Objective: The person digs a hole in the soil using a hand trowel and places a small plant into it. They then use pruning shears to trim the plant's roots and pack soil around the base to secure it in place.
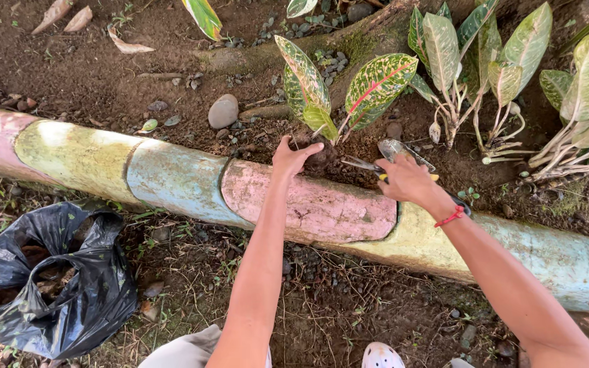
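- As the head camera looks down over a painted log border [308, 204], the left hand [293, 158] reaches across it and clenches its fingers [306, 151] around the dark root clump [322, 160] at the foot of a small variegated plant [339, 92], whose spotted leaves stand upright just above the hand.
- The right hand [409, 180] is closed around the handle of a garden trowel [398, 151]; the tool's blade points toward the root clump, just beside it, with its tip near or in the soil [103, 82].
- Judging by how things lie, the plant seems part-way set: its root clump sits at the surface of the bed right behind the border, not yet covered with earth, so firming in looks left to do. To the right a cluster of taller variegated plants [485, 68] already stands in the soil, some with bare pale stems and roots showing.
- A grey stone [223, 111] lies in the bed to the left, well apart from the hands. On the near side of the border a black plastic bag [52, 279] lies open on the ground, holding what looks like brown debris.
- Hard to make out: whether the trowel tip is buried, and how deep the root clump sits, since the left fingers cover it. The person's knee and a pale shoe are cut off by the lower edge.
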